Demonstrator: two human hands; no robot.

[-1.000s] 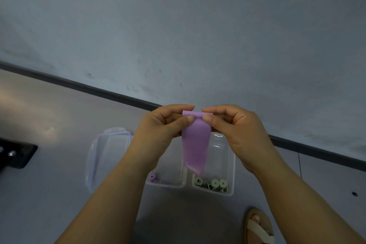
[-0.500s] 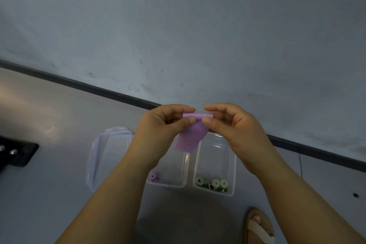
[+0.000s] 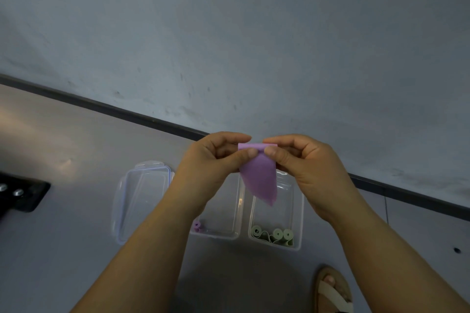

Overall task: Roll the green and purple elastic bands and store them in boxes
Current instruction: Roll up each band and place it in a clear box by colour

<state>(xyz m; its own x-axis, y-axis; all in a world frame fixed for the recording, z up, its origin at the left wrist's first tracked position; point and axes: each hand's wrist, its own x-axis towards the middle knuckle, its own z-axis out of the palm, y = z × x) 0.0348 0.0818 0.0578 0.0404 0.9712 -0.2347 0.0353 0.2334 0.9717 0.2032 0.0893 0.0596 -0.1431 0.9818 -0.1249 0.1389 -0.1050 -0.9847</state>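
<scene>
Both hands, left [image 3: 216, 160] and right [image 3: 305, 162], pinch the purple band [image 3: 259, 180] at its rolled top; uneven finger pressure could let the roll slip loose and unwind.

Both hands [image 3: 256, 160] pinch purple band [image 3: 259, 178] above boxes [image 3: 276, 211].
</scene>
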